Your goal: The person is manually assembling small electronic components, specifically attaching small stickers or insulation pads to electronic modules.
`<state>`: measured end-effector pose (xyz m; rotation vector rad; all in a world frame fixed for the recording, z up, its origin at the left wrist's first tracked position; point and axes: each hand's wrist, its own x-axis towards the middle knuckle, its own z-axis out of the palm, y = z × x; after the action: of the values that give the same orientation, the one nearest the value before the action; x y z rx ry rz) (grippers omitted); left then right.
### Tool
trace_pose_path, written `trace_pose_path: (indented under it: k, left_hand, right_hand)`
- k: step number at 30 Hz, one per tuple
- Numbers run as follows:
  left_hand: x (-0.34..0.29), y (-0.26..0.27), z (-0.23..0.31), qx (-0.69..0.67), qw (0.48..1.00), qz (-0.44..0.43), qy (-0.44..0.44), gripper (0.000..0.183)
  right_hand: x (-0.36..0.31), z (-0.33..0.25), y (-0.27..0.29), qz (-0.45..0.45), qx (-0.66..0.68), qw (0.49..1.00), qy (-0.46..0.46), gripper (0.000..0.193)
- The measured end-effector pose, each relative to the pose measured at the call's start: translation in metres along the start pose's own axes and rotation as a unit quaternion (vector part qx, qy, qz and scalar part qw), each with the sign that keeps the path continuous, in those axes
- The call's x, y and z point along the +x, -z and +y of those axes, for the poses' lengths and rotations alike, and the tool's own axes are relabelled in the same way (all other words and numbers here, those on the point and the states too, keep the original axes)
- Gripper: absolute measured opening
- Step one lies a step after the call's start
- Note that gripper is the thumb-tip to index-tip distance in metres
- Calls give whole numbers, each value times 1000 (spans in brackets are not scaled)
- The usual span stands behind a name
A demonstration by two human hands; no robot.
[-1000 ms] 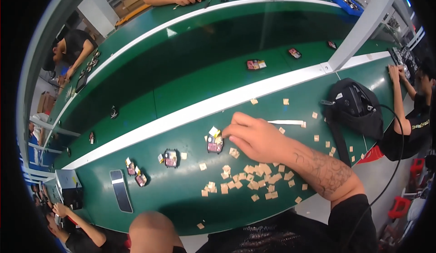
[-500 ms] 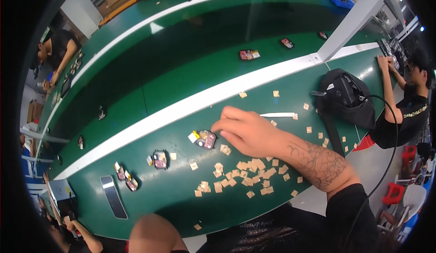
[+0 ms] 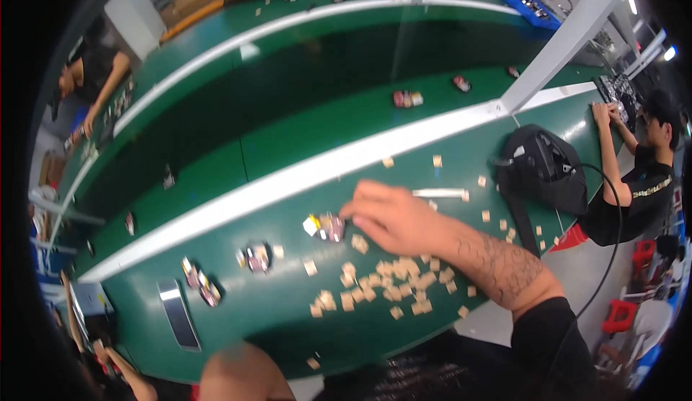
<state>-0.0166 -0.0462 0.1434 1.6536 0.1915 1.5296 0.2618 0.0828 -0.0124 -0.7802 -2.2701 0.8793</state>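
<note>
My right hand (image 3: 389, 217) reaches in from the right, its tattooed forearm over the green table. The fingers are curled, and the fingertips come to the right edge of a small dark electronic unit (image 3: 330, 228) with a yellow-and-white tab. Motion blur hides whatever the fingers may pinch. My left hand is out of view. Further left lie a similar unit (image 3: 257, 257) and a pair of units (image 3: 202, 282) close together. Many small beige paper squares (image 3: 393, 280) are scattered below my right hand.
A phone (image 3: 178, 316) lies at the left. The black bag (image 3: 544, 163) with a cable stands at the right, near a white strip (image 3: 441, 193). Beyond the white rail (image 3: 310, 154), several units rest on the green surface. A co-worker (image 3: 631, 163) sits at the right.
The whole view has shifted slightly and blurred. My right hand stays at the unit's right edge, its fingers still curled. The units and paper squares keep their places on the table.
</note>
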Motion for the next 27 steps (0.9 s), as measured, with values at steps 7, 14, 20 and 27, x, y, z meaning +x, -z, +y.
trace_pose_path:
  k: [7, 14, 20, 27]
  left_hand:
    - [8, -2, 1, -23, 1000, -3, -12, 26]
    - [-14, 13, 23, -43, 999, 3, -26, 28]
    - [30, 3, 2, -56, 997, -35, -39, 31]
    - [29, -6, 4, -67, 997, -20, -45, 33]
  right_hand:
    - [4, -5, 1, -10, 4, 1000, 14, 20]
    - [2, -5, -4, 14, 20, 1000, 13, 19]
    - [-3, -4, 1, -18, -3, 1000, -18, 15]
    - [-1, -6, 3, -19, 2, 1000, -10, 20]
